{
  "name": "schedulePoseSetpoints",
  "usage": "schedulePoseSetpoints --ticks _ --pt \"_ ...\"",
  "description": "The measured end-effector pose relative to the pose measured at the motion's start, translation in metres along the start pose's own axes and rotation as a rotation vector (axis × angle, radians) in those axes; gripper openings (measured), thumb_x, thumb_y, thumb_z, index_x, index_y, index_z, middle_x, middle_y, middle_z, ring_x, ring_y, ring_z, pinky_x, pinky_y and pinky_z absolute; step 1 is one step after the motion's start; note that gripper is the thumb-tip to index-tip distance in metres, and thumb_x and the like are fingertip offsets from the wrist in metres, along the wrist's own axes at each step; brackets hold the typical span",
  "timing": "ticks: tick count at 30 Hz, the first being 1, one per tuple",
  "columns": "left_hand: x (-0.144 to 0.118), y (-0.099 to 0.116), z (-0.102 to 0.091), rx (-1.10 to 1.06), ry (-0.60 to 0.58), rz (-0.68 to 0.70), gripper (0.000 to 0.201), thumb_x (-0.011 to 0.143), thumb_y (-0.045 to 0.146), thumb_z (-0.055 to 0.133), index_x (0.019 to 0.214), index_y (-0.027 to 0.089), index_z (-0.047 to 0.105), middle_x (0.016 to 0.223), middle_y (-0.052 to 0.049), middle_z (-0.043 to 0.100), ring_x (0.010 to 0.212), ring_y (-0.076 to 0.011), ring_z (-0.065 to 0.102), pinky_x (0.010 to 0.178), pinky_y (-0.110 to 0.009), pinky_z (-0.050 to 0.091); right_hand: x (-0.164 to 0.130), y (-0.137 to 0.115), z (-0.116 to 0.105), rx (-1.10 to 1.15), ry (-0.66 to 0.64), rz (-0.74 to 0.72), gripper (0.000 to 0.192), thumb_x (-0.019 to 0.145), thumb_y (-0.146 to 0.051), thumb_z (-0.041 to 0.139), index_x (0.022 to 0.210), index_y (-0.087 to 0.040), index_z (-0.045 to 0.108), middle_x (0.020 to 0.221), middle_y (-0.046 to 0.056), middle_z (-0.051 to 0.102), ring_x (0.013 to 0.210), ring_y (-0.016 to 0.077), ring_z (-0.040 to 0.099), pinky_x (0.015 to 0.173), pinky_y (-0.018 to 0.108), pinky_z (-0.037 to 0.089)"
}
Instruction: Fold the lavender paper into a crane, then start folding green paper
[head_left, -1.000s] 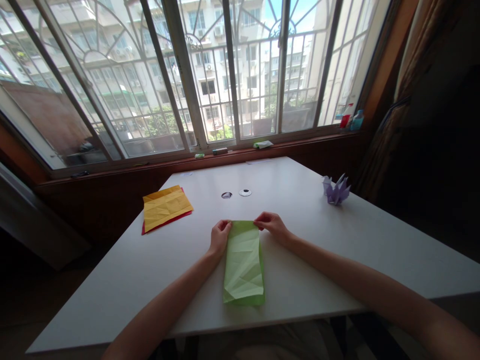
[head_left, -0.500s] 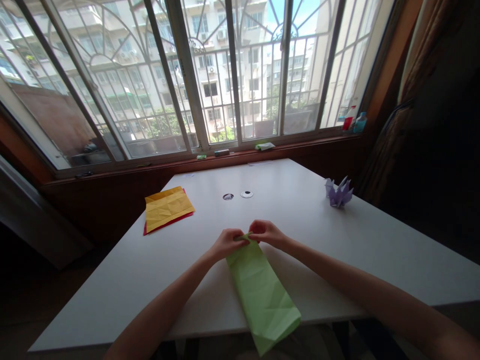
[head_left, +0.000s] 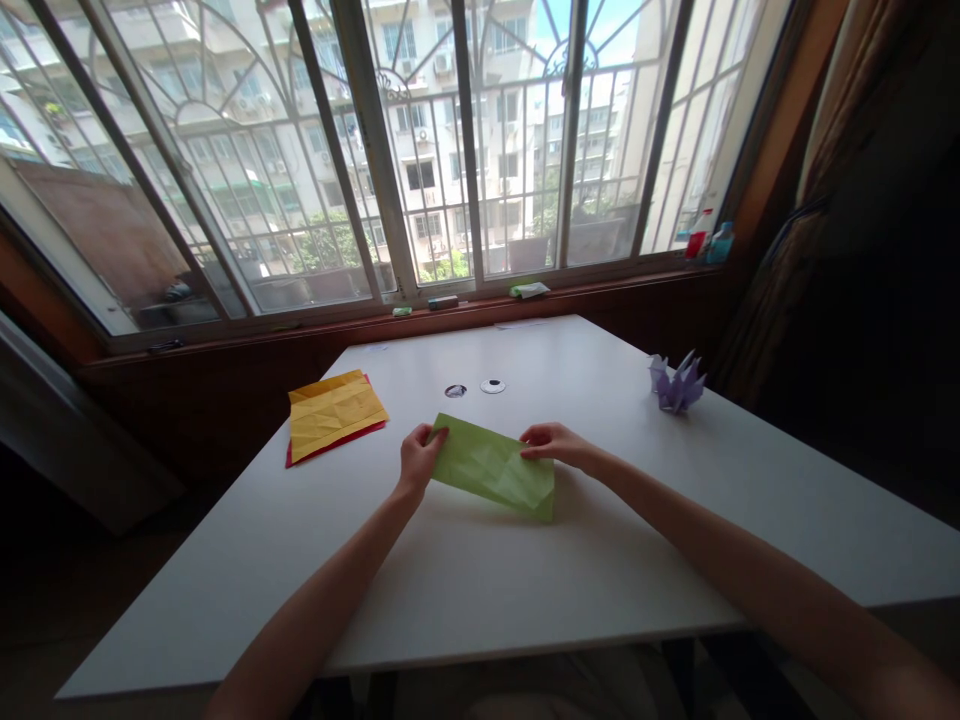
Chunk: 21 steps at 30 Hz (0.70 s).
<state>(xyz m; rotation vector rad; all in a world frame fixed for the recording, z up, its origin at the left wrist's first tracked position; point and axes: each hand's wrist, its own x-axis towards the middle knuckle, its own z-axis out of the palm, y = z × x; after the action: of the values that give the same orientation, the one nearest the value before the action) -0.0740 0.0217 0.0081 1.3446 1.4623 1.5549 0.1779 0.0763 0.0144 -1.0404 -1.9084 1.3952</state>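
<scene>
Green paper [head_left: 495,468], creased and folded into a long strip, is hanging just above the tabletop [head_left: 525,590] near its middle. The left hand [head_left: 417,458] is pinching one end, the right hand [head_left: 553,444] the other. Folding looks partly done. Yellow and red sheets [head_left: 334,415] are lying toward the left edge, a purple origami figure [head_left: 678,383] by the right edge. No containers are showing.

No writing, label, brand or number can be read on anything in view.
</scene>
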Motion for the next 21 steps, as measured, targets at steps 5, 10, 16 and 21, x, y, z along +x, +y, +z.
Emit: schedulePoseSetpoints --ticks 5,10,16,21 --pt "0.002 -0.001 -0.001 -0.041 -0.070 -0.042 0.023 0.065 0.037 0.059 0.068 0.015 0.052 0.065 0.002 0.054 0.060 -0.0106 0.049 0.054 -0.021 0.038 0.002 0.003 -0.005 -0.058 0.136 -0.030 0.032 0.053 -0.037 0.073 0.076 -0.014 0.066 0.072 0.003 0.066 0.067 0.0155 0.058 0.062 0.027 0.045" --pt "0.000 -0.006 0.001 -0.057 -0.242 -0.104 0.013 0.060 0.023 0.058 0.067 0.015 0.051 0.062 0.002 0.054 0.057 -0.0102 0.050 0.053 -0.020 0.039 0.001 0.002 -0.016 -0.128 0.249 -0.052 0.027 0.055 -0.033 0.071 0.075 -0.015 0.068 0.074 0.004 0.066 0.070 0.0166 0.057 0.062 0.027 0.043" --pt "0.001 -0.008 -0.001 -0.066 -0.350 -0.121 0.042 0.059 0.017 0.055 0.100 0.017 0.051 0.063 0.004 0.055 0.057 -0.0107 0.054 0.053 -0.021 0.042 0.001 0.004 -0.017 -0.135 0.228 -0.064 0.025 0.053 -0.032 0.071 0.072 -0.015 0.069 0.070 0.003 0.066 0.066 0.0160 0.057 0.061 0.027 0.044" --pt "0.005 -0.012 -0.002 -0.030 -0.378 -0.079 0.035 0.058 0.014 0.056 0.093 0.016 0.061 0.068 0.001 0.060 0.058 -0.0104 0.053 0.051 -0.020 0.041 0.000 0.002 -0.016 -0.143 0.239 -0.078 0.024 0.054 -0.032 0.070 0.072 -0.015 0.069 0.070 0.003 0.066 0.067 0.0163 0.058 0.061 0.027 0.044"
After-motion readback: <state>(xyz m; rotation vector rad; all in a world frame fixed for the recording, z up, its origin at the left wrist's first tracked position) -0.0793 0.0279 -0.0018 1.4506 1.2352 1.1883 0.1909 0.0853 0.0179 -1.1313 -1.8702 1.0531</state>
